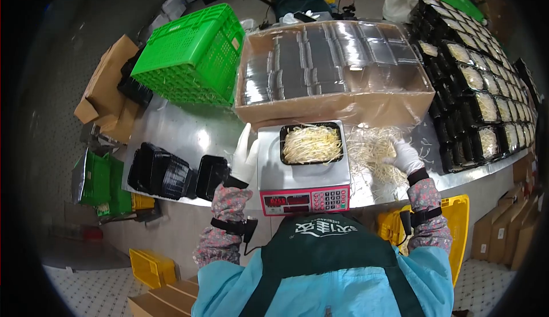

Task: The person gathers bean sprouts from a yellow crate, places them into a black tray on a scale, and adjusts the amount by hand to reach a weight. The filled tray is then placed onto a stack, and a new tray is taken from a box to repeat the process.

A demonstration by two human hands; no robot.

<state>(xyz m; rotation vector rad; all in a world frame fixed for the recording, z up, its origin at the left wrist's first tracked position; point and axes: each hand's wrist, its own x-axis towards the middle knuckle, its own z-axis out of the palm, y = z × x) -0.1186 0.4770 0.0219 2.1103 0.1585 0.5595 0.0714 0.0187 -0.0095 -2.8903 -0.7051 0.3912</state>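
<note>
A black tray of bean sprouts (312, 145) rests on the platform of a red and white digital scale (304, 188) with lit red digits. My left hand (245, 158), in a white glove, is at the scale's left edge with fingers stretched out and nothing in them. A loose pile of bean sprouts (372, 154) lies on the metal table right of the scale. At the pile's right side, my gloved right hand (405, 156) touches the sprouts with its fingers apart. A single empty black tray (212, 177) sits left of my left hand, beside a nested stack of black trays (160, 171).
Behind the scale stands a cardboard box (337, 108) packed with clear plastic lids. A green crate (191, 54) is at its left. Filled, covered trays (486, 96) are stacked high on the right. A yellow crate (459, 225) stands below the table. Two people are across the table.
</note>
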